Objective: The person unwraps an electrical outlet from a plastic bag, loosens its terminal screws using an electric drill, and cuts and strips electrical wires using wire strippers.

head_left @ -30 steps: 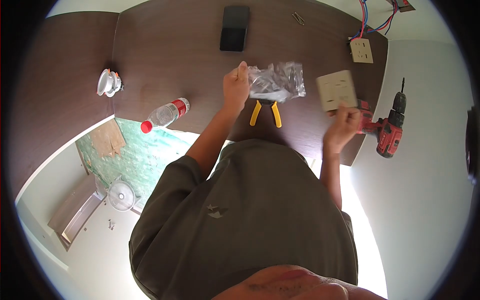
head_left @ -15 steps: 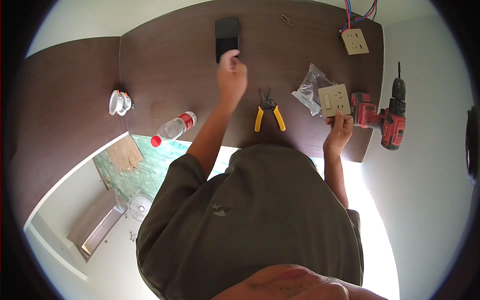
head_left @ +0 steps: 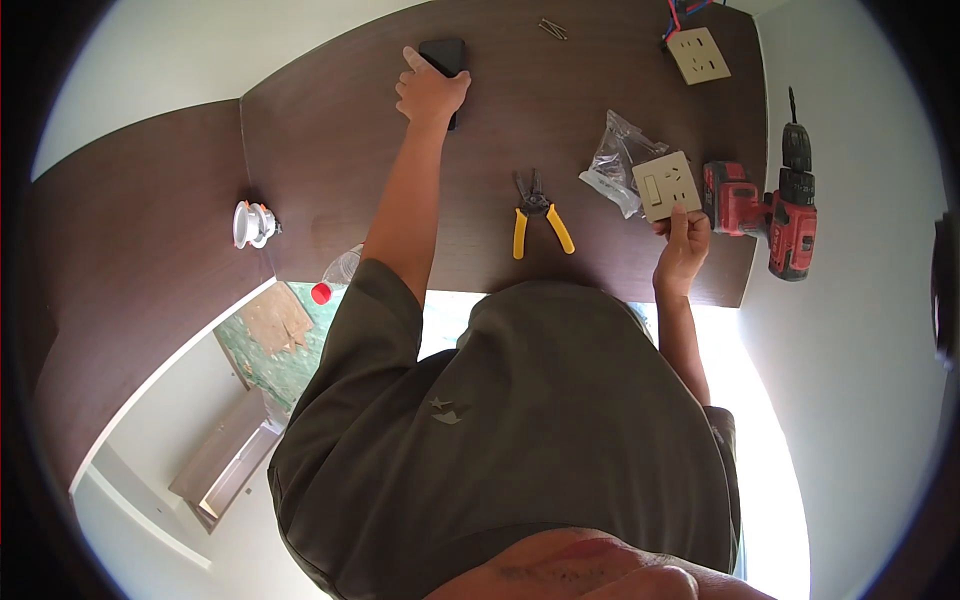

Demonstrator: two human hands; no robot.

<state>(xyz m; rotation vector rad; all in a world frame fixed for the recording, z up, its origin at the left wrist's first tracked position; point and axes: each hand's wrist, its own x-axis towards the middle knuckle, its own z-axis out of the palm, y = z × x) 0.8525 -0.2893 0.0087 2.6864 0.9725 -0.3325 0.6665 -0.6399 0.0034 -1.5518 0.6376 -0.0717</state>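
My left hand [head_left: 430, 92] lies across a black rectangular object [head_left: 445, 55], thumb at its right edge and fingers spread past its left side. The hand hides the object's middle. Between thumb and fingers, my right hand [head_left: 683, 248] holds a beige socket panel [head_left: 665, 187] by its lower edge, face up. Beside that panel is a crumpled clear plastic bag [head_left: 617, 160], partly behind it. Yellow-handled pliers [head_left: 538, 212] rest on the brown tabletop [head_left: 330, 150] between my arms, jaws pointing away from me.
A red and black drill [head_left: 790, 215] is right of my right hand. At the back right another socket panel [head_left: 699, 55] is attached to red and blue wires. Screws [head_left: 553, 29] lie at the back. Left are white light fittings [head_left: 254, 225] and a partly hidden bottle [head_left: 342, 268].
My left hand has let go of the plastic bag, which now lies at the right, and has moved forward and left onto the black object. My right hand still holds the panel.
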